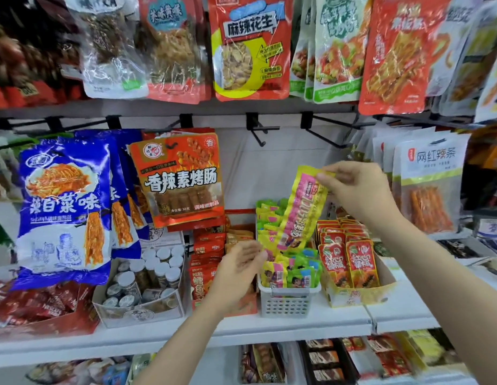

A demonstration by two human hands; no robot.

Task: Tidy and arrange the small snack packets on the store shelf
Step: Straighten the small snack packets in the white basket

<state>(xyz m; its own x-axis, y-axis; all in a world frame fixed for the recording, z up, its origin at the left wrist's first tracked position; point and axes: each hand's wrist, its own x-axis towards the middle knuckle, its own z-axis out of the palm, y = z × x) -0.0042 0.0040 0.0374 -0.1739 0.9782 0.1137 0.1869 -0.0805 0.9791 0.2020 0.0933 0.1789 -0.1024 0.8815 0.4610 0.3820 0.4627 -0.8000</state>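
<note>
Red packets (348, 257) and orange bag (180, 179) flanking the white basket (287, 300).

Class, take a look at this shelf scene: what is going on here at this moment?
A person is sorting snack packets on a store shelf. The right hand pinches the top edge of a long yellow and pink packet, holding it tilted above a white perforated basket filled with small yellow and green packets. The left hand reaches toward the basket's left side with relaxed fingers, holding nothing. A yellow display box of red packets stands beside the basket.
</note>
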